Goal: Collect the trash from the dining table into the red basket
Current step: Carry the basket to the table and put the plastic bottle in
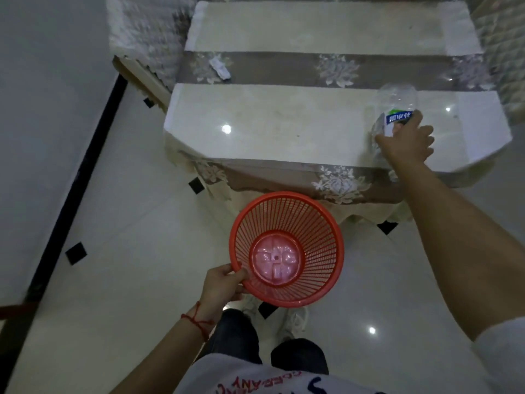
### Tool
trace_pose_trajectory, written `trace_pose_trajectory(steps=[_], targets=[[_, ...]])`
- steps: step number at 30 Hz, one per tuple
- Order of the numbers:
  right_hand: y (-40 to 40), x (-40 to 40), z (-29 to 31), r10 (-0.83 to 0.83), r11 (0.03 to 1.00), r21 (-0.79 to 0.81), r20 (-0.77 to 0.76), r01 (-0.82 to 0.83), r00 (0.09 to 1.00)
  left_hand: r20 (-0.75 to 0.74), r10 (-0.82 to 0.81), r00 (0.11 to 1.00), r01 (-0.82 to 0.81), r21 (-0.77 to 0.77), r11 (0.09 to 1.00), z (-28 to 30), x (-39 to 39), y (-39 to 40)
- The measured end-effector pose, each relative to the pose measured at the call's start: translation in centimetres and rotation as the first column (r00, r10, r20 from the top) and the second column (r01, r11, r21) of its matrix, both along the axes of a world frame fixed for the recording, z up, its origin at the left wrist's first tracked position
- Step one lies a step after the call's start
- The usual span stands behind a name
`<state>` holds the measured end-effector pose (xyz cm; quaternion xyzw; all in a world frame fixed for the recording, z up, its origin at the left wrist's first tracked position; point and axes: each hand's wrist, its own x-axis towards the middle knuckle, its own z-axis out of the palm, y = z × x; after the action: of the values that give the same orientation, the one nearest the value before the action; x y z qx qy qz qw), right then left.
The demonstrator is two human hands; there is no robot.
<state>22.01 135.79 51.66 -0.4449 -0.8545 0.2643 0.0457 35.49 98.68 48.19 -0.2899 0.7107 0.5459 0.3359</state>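
Observation:
My left hand (224, 285) grips the near-left rim of the round red slatted basket (318, 223), held over the floor just in front of the table; the basket's inside holds nothing. My right hand (409, 143) is closed around a clear plastic bottle (397, 100) with a blue and green label, lying near the right front corner of the dining table (270, 120). A crumpled white scrap of paper (220, 66) lies on the brown lace band at the table's left side.
The table has a glossy cream top and a brown floral lace cloth hanging over its front edge (338, 183). A lace-covered piece of furniture (147, 32) stands at the back left. A white tiled floor (127, 237) with small black inserts surrounds me.

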Motion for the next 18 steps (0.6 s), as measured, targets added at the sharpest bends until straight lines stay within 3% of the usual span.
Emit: trace_pose_trajectory(steps=[2, 5, 8, 11, 14, 18], targets=[[-1.0, 0.9, 0.5, 0.023, 0.995, -0.098, -0.101, -0.033, 0.995, 0.009, 0.033, 0.999, -0.033, 0.009, 0.999, -0.3, 0.3, -0.3], [-4.2, 4.1, 2.2, 0.106, 0.922, -0.305, -0.392, -0.237, 0.914, 0.032, 0.092, 0.995, -0.093, 0.028, 0.995, -0.7, 0.6, -0.8], [-7.8, 8.3, 4.4, 0.373, 0.706, -0.438, -0.438, -0.557, 0.818, 0.052, 0.146, 0.988, -0.148, 0.048, 0.988, -0.9, 0.6, -1.2], [-10.9, 10.5, 5.9, 0.627, 0.478, -0.565, -0.317, -0.672, 0.712, 0.058, 0.208, 0.976, -0.212, 0.082, 0.974, -1.0, 0.9, -1.7], [-13.8, 10.6, 5.7, 0.857, 0.421, -0.531, -0.033, -0.735, 0.515, 0.048, 0.273, 0.961, -0.277, 0.104, 0.955, -1.1, 1.3, -2.2], [-18.1, 10.1, 3.3, 0.939, 0.32, -0.389, 0.249, -0.864, 0.236, 0.011, 0.323, 0.946, -0.322, 0.104, 0.941, -1.3, 2.3, -2.7]])
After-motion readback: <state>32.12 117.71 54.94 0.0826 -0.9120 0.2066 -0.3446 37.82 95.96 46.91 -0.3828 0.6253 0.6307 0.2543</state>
